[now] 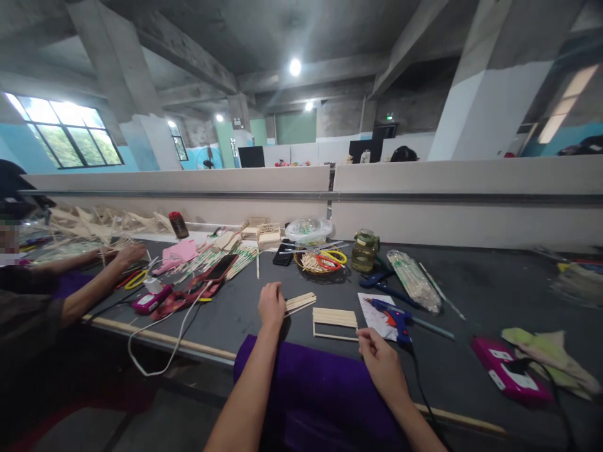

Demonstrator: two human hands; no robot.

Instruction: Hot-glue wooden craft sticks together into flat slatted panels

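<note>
My left hand is closed at the left end of a small bunch of wooden sticks; its fingertips are partly hidden. To the right, a flat frame of wooden sticks lies on the dark table, with several sticks side by side at the top and a gap above its bottom stick. My right hand pinches the frame's lower right corner with thumb and forefinger. A blue glue gun rests on a printed paper just beyond that hand.
Behind stand a basket of short sticks with scissors and a jar. Bagged sticks lie right, near a pink power strip. A co-worker's arms reach in at left, near phones, cables and stick models.
</note>
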